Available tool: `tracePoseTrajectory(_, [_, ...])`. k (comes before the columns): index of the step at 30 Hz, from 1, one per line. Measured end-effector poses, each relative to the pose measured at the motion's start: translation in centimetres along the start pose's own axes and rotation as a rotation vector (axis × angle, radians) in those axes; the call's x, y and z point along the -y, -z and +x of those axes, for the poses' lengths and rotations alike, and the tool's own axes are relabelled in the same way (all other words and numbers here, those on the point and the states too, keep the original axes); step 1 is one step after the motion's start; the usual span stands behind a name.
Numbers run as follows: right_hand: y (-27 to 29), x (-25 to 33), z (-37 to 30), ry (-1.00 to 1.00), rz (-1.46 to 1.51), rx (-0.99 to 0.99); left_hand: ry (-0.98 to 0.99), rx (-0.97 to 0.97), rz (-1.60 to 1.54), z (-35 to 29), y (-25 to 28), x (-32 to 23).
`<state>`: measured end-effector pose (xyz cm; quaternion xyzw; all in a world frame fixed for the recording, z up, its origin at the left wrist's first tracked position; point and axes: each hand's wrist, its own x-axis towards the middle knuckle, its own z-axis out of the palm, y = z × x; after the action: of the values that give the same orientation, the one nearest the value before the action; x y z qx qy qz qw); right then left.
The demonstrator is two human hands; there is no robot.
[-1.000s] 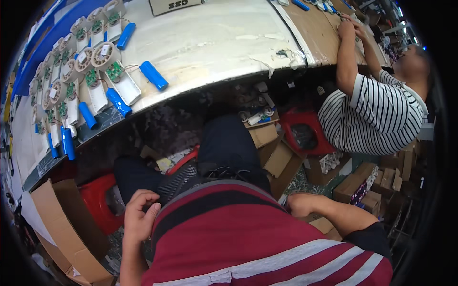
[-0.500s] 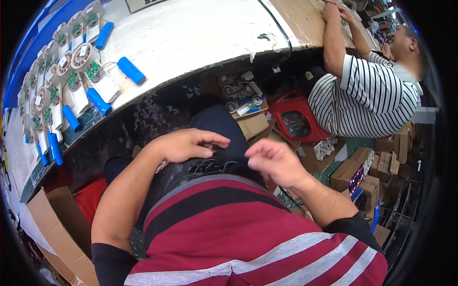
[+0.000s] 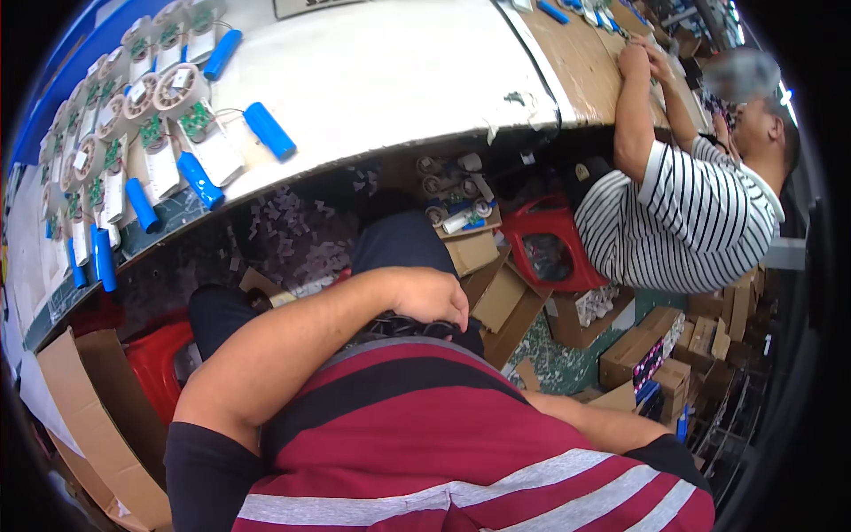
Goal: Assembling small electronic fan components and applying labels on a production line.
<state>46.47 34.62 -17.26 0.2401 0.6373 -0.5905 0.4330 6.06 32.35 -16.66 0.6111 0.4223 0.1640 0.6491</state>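
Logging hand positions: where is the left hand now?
Near the head view's centre, the left hand is over the dark trousers, by the black cords.

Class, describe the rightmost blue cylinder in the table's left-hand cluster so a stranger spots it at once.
Start at the long white table, then go to its left end, where fan-like assemblies crowd together. On their right side lies a wired blue cylinder; it reaches farther right than any other in that cluster.

The person's left hand [image 3: 430, 297] curls by black cords [image 3: 434, 330] at the waist; the right hand is hidden. Blue cylindrical batteries [image 3: 269, 131] and round fan housings [image 3: 177, 86] crowd the white desk's [image 3: 381, 75] left end. A co-worker [image 3: 700, 217] sits at right.
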Motion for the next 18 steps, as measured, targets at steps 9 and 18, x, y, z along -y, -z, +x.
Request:
tracePoseTrajectory(9, [13.6, 5.7, 4.2, 0.126, -0.348, -0.170, -0.110, -0.519, 0.013, -13.4, -0.5, -0.3])
tracePoseTrajectory(18, [19.2, 10.7, 6.0, 0.225, -0.501, -0.395, 0.133, -0.880, -0.211, -30.7, -8.9, -1.3])
